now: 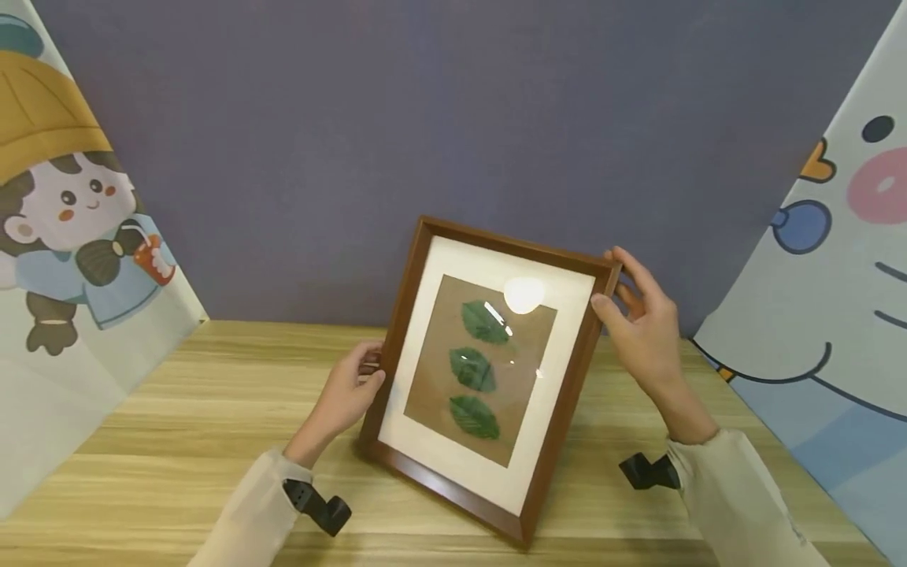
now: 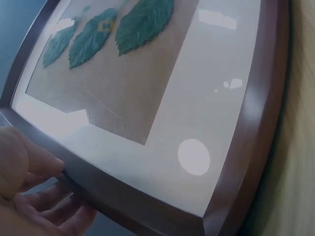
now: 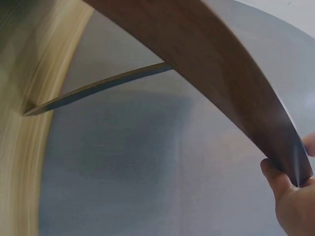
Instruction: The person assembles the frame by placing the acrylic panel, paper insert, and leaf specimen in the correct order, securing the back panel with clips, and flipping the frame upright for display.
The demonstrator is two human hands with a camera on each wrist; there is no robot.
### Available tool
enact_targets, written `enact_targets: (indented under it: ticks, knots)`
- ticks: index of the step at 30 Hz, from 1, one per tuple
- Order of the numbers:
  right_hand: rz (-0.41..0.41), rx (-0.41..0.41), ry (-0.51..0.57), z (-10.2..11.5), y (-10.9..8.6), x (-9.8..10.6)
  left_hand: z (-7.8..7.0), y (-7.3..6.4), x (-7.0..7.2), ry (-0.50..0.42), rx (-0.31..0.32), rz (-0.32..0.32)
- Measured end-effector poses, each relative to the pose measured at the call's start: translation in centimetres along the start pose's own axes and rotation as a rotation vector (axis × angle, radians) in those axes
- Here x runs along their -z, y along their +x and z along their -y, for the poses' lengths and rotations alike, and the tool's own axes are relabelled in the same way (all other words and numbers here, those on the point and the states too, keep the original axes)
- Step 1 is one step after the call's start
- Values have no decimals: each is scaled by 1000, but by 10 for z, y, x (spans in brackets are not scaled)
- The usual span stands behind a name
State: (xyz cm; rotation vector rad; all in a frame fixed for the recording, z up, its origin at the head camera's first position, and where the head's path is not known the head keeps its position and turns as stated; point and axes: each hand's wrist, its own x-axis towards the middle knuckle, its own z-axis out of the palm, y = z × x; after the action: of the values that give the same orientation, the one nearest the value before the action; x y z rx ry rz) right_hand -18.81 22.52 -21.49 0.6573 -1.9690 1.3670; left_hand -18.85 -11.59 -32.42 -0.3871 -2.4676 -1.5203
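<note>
A brown wooden picture frame (image 1: 517,378) with a white mat and three green leaves (image 1: 473,370) behind its glass stands tilted on the table. My left hand (image 1: 347,394) grips its left side, thumb at the front and the other fingers curled behind, as the left wrist view also shows. At the upper right corner, my right hand (image 1: 646,337) holds the frame between thumb and fingers. Behind the frame, a thin support leg (image 3: 98,87) slants down to the table in the right wrist view.
The table (image 1: 283,354) has a light wood grain. A plain grey-purple panel (image 1: 319,157) rises at the back. Cartoon-printed panels stand at the left (image 1: 78,378) and right (image 1: 765,315). Black wrist cameras (image 1: 319,508) sit at both cuffs.
</note>
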Motion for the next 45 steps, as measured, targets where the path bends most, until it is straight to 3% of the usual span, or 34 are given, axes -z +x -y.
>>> enact_targets:
  ticks: [4,7,17,25,33,41,45]
  knots:
    - [33,-17,96,-9,5,1,-1,-5,2,-7,-2,-11]
    - [60,-34,105,-15,10,0,-2,-7,3,5,-7,-15]
    - [157,-60,-21,-26,25,-1,-6,-12,2,22,30,0]
    - [211,-58,-42,-37,35,-6,-10,-21,-2,86,55,27]
    - [207,-45,-72,-43,45,-13,-13,-28,-2,29,79,28]
    - [172,-37,-86,-46,51,-21,-15,-31,-3,42,62,19]
    - [149,-71,-101,-47,51,-24,-14,-32,-2,52,62,14]
